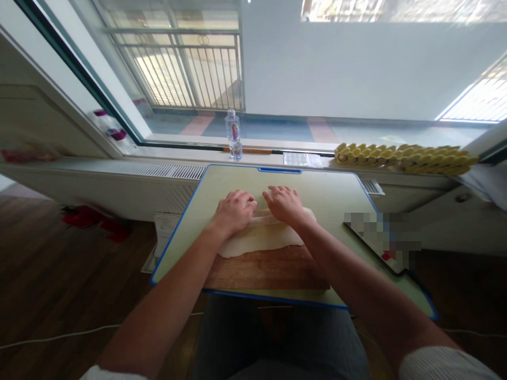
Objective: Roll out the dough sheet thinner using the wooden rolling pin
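A pale sheet of dough lies over a brown wooden board. Its far edge forms a raised roll between my hands; whether a rolling pin lies inside is hidden. My left hand rests on the left end of this roll, palm down, its fingers curled over the dough. My right hand presses on the right part, with its fingers stretched forward. The near part of the dough is flat and ends unevenly across the board.
The board sits on a light green table with blue edging. A dark-edged, pixelated flat object lies on its right. On the windowsill stand a clear bottle and yellow stacked trays. A radiator grille runs along the left.
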{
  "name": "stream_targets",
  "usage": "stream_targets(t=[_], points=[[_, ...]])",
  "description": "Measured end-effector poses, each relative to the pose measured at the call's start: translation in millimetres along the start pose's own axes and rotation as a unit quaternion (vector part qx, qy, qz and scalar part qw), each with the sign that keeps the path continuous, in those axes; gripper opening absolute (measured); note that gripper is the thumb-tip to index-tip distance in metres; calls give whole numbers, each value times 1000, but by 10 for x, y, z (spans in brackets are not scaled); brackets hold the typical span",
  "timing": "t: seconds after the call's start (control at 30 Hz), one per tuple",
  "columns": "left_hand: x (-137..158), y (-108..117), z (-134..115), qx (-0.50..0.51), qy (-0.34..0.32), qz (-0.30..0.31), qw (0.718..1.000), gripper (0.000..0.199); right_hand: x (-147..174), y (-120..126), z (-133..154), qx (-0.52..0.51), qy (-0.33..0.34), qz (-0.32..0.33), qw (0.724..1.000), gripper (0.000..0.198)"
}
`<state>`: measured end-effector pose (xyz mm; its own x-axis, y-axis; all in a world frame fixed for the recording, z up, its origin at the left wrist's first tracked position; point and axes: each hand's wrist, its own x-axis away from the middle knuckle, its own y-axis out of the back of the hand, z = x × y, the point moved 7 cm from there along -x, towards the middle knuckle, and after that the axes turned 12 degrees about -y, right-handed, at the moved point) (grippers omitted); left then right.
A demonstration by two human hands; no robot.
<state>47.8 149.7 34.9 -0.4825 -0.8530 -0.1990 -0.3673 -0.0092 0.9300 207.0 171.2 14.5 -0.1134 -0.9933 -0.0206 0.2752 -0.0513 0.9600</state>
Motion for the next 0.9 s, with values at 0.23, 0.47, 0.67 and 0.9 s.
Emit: stream_targets(t=[0.23, 0.47, 0.67, 0.9], points=[[-42, -307, 51, -45, 20, 69, 996, 50, 136, -65, -76, -6, -20, 34, 999, 63], [22, -291, -43, -42, 16, 97, 994, 53, 135, -119, -110, 3, -27, 44, 999, 67], [60, -347, -61, -39, 5, 112, 993, 54, 210, -112, -97, 2, -39, 78, 996, 70], [263, -371, -179, -49, -20, 82, 995, 56, 475, -88, -126, 30, -21, 58, 998, 70]])
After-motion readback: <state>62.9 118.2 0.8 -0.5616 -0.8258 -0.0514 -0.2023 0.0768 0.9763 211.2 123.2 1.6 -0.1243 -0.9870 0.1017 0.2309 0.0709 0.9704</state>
